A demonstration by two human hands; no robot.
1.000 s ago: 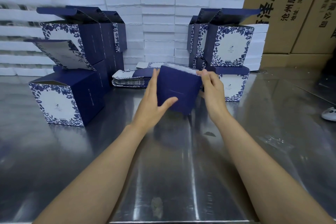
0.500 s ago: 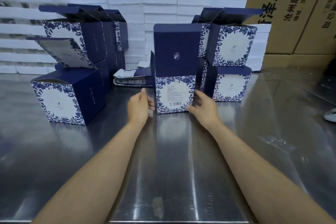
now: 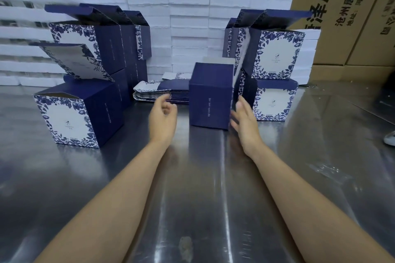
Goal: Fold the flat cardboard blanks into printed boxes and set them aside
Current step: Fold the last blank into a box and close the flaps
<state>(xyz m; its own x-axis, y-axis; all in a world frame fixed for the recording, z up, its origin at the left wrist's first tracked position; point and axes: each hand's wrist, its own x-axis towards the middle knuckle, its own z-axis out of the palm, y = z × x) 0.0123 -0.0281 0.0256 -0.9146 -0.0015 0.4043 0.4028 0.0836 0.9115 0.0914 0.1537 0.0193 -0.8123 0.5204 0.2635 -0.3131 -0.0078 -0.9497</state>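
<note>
A folded navy box [image 3: 210, 96] stands upright on the steel table [image 3: 192, 188] in the middle, a plain blue side toward me. My right hand [image 3: 243, 119] is at its lower right edge with fingers straight, blurred, touching or just off the box. My left hand [image 3: 163, 115] hovers to the left of the box, fingers loosely curled, holding nothing. Behind the left hand lies a stack of flat blanks [image 3: 162, 92]. Finished boxes with blue floral print stand in a left group [image 3: 81, 111] and a right group [image 3: 275, 100].
White foam blocks [image 3: 188, 19] are stacked along the back of the table, with brown shipping cartons [image 3: 346, 6] behind and to the right. A white object [image 3: 390, 137] sits at the right edge. Bare steel lies in front of the hands.
The box was turned so a plain blue side faces me and its tall lid flap no longer stands up. My left hand let go and drew off to the left.
</note>
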